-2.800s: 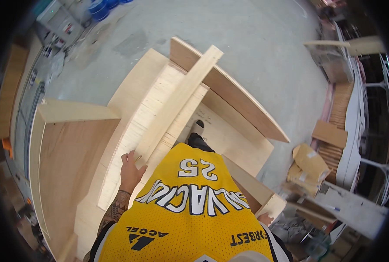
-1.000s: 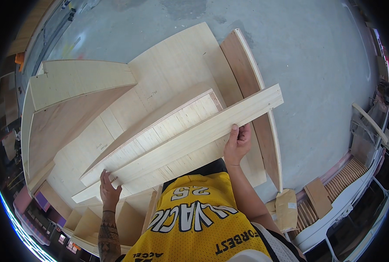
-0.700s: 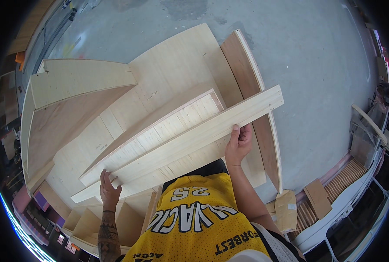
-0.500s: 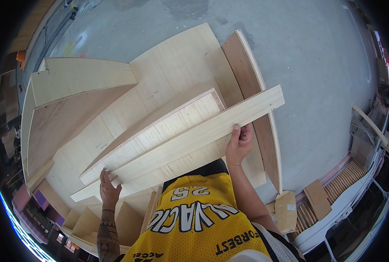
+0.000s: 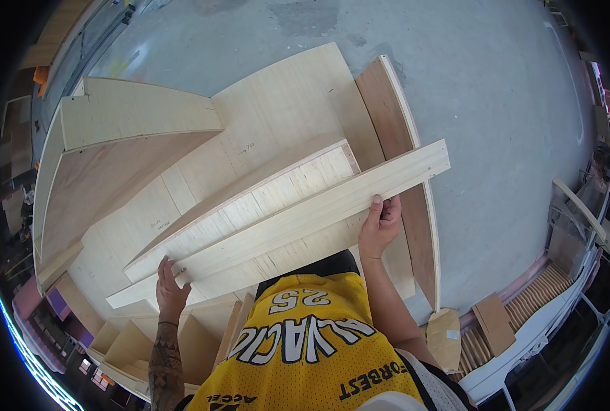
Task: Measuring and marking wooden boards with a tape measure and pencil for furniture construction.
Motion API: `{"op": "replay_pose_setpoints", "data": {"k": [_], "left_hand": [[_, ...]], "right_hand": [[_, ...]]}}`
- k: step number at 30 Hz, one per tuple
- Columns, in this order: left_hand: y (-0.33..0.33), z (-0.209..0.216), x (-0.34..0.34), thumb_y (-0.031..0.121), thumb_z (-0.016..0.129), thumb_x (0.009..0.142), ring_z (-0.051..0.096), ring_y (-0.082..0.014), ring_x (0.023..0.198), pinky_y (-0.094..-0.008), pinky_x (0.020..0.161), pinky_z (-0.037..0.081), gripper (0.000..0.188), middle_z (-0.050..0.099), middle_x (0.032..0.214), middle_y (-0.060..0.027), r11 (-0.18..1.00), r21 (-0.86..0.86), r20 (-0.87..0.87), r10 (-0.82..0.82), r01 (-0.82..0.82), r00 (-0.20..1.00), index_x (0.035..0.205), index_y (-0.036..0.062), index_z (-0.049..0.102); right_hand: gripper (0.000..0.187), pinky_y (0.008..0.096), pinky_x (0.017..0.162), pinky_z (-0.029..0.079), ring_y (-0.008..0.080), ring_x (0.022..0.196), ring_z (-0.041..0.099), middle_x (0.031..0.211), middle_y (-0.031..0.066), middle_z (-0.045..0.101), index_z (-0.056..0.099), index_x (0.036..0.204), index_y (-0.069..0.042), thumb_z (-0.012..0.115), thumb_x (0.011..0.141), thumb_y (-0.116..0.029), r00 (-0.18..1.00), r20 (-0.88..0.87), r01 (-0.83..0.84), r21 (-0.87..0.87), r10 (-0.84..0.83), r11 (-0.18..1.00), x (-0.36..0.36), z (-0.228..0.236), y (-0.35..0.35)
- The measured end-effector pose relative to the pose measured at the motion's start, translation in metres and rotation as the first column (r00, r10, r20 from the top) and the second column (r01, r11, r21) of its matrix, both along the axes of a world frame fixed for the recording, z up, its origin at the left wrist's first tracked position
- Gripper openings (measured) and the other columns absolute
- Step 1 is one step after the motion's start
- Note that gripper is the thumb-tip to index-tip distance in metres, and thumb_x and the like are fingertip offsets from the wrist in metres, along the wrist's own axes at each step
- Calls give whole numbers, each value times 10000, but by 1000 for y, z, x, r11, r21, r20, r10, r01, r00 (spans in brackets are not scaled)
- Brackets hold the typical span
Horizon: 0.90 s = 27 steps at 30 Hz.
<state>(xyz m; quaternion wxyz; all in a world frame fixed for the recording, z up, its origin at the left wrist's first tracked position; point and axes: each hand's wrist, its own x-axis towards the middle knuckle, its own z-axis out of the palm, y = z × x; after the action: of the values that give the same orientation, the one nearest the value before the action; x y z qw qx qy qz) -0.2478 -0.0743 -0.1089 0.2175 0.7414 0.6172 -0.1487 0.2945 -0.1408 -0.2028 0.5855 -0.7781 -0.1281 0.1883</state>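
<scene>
A long pale wooden plank (image 5: 298,216) slants up to the right in front of me, over a box-like wooden frame part (image 5: 250,198) with a light plywood face. My right hand (image 5: 378,229) grips the plank's near edge toward its right end, thumb on top and fingers curled beneath. Near the other end, my left hand (image 5: 172,291) holds the plank with fingers reaching over it and thumb apart. A small brownish stick-like piece shows by the left fingers; its kind is unclear. Beneath lies a large plywood panel (image 5: 277,96) with pencil-like marks.
A tall curved plywood box section (image 5: 133,140) stands on the panel's left. At the right, a narrow upright board (image 5: 404,137) edges the panel. Open wooden compartments (image 5: 127,346) sit at lower left. Stacked wooden strips (image 5: 541,288) and a brown wrapped package (image 5: 444,339) lie at lower right.
The plank's right end has dipped slightly and its left end has risen a little. Both hands keep their places on it; the whole view has shifted slightly.
</scene>
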Motion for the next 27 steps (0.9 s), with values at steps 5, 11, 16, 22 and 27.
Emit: {"op": "replay_pose_setpoints", "data": {"k": [5,11,16,22,27], "left_hand": [[-1,-1,-2,43,922,744,543,-451,1471,-519,1137,547,920,432,1704,-221,1000,11,-16,-29,29,999,1539,37,458],[-2,2,5,51,925,752,534,-448,1486,-519,1137,540,950,435,1706,-210,1000,-13,-28,25,-26,999,1573,51,447],[-10,-1,5,45,912,767,527,-444,1497,-522,1144,529,996,429,1709,-208,998,68,-72,7,-2,997,1631,72,417],[-14,-4,3,9,863,791,531,-454,1489,-526,1144,531,966,438,1697,-212,995,76,-72,69,-63,995,1643,81,413],[-17,-6,-1,-19,827,787,553,-471,1461,-539,1125,549,937,453,1677,-219,993,81,-35,94,-90,995,1627,86,425]], "right_hand": [[496,272,844,546,112,921,665,1059,76,759,599,1506,97,706,1129,-206,1000,4,-1,1,1,1000,0,0,1],[513,285,858,555,124,929,673,1073,90,762,600,1504,97,714,1128,-232,1000,13,-8,-25,9,1000,1,0,1],[515,288,862,558,127,935,678,1081,91,762,599,1506,94,716,1126,-234,1000,7,-17,-44,17,999,1,2,0],[501,258,882,545,101,967,667,1144,82,752,587,1501,113,709,1131,-201,999,-33,-35,7,35,999,2,9,2],[497,290,925,553,134,1006,681,1180,106,754,582,1495,122,694,1138,-204,997,-22,-75,-63,74,995,4,10,1]]}}
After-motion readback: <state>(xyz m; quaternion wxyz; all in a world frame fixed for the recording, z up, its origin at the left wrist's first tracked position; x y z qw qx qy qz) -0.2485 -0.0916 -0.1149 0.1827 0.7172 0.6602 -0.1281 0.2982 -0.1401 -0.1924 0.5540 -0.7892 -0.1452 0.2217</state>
